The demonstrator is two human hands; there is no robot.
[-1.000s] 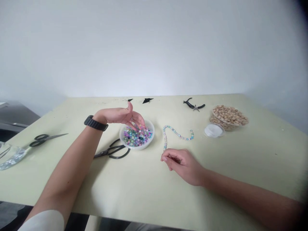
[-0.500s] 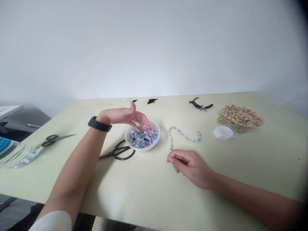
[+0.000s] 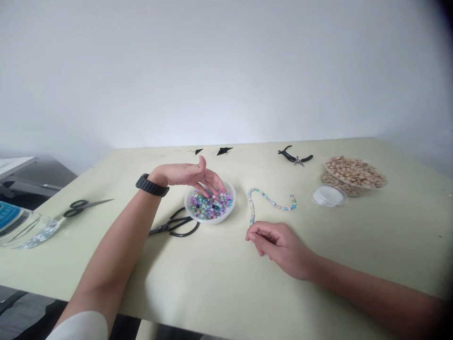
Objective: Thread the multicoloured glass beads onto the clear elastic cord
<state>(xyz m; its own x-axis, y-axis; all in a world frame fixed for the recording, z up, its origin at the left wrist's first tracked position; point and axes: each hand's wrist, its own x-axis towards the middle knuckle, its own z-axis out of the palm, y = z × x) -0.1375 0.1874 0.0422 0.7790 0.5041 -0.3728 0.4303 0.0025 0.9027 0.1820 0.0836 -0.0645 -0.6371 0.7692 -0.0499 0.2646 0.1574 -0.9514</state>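
A white round bowl point(image 3: 230, 212) of small multicoloured beads point(image 3: 211, 207) stands near the middle of the table. Over it hangs my left hand point(image 3: 193, 177), thumb raised and fingers spread, the fingertips down among the beads. To the right, my right hand point(image 3: 279, 245) rests low over the table with thumb and fingers pinched together. From that pinch a string of pale blue, green and white beads point(image 3: 271, 200) runs away across the table in an S-shaped curve. Its near end is hidden by the fingers.
Black-handled scissors point(image 3: 177, 225) lie partly against the bowl; another pair point(image 3: 83, 205) lies left beside a clear plastic container point(image 3: 28, 229). Pliers point(image 3: 295, 156) and black scraps point(image 3: 224, 151) lie at the back. A tub of tan pieces point(image 3: 356, 175) and a small white lidded dish point(image 3: 329, 195) stand right.
My left hand has shifted slightly to the right, its fingers still among the beads. My right hand and the bead string stay in place.
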